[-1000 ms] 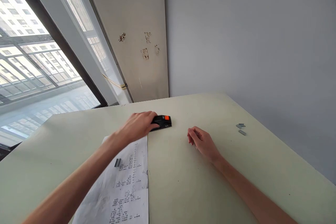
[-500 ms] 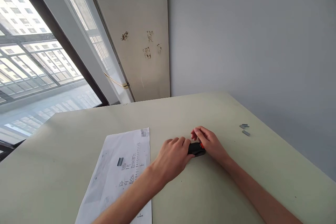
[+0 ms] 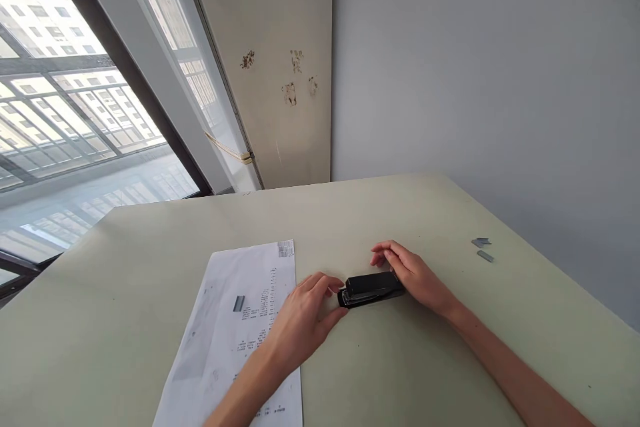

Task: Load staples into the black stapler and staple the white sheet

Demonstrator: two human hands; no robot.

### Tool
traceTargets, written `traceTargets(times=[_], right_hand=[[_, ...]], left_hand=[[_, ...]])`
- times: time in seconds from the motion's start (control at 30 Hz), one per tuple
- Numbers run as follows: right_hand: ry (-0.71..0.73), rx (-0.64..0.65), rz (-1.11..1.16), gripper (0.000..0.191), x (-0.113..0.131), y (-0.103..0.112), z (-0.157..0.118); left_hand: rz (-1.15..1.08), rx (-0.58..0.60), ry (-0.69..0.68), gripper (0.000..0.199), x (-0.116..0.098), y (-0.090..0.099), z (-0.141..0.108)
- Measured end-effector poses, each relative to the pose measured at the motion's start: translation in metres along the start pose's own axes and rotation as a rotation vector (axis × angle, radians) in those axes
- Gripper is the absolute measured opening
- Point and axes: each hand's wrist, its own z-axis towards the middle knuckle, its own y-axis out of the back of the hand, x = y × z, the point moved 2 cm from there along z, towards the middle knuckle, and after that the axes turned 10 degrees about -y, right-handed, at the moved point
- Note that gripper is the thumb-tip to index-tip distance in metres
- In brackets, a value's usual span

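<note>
A black stapler [image 3: 375, 285] lies on its base on the table between my hands, its front end to the left. My right hand [image 3: 410, 275] grips the rear end of the stapler, fingers curled, with part of that end hidden behind it. At the front tip is my left hand [image 3: 310, 313], thumb and forefinger spread apart on either side and close to the nose; it looks let go of the body. Beneath my left forearm lies a printed paper sheet [image 3: 225, 280] with a small grey staple strip [image 3: 239, 303] on it.
Several grey staple strips [image 3: 485, 256] lie on the pale table [image 3: 425, 213] to the right. Beyond the table's far edge stand a worn cream panel [image 3: 280, 127] and a grey wall [image 3: 450, 80]. A large window [image 3: 65, 100] is at the left.
My left hand has slid left off the stapler's body, uncovering its black top and front end. My right hand stays at the rear. The view has shifted slightly.
</note>
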Motion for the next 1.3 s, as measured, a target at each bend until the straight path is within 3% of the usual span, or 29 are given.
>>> traceTargets(times=[0.1,0.33,0.57,0.83,0.97,1.07,1.2,1.3], right_hand=[[-0.015,0.053,0.019,0.047,0.001,0.004,-0.001],[0.03,0.36,-0.118,0.038,0.012,0.008,-0.012],[0.015,0.358,-0.136,0.032,0.014,0.009,-0.011],[-0.03,0.399,-0.104,0.031,0.018,0.012,-0.015],[-0.033,0.388,-0.12,0.03,0.019,0.011,-0.016],[-0.036,0.387,-0.131,0.032,0.018,0.011,-0.016],[-0.046,0.397,-0.143,0.033,0.017,0.011,-0.016],[-0.054,0.41,-0.128,0.032,0.016,0.011,-0.016]], left_hand=[[0.069,-0.012,-0.013,0.016,-0.002,-0.004,0.004],[0.294,-0.092,-0.086,0.006,-0.007,-0.016,0.006],[0.483,-0.106,-0.143,0.012,-0.002,-0.002,-0.013],[0.469,-0.142,-0.119,0.02,0.004,0.003,-0.032],[0.454,-0.221,-0.125,0.018,0.009,0.014,-0.042],[0.443,-0.279,0.01,0.027,0.023,0.036,-0.062],[0.535,-0.368,0.329,0.045,0.049,0.067,-0.093],[0.588,-0.362,0.497,0.056,0.063,0.077,-0.105]])
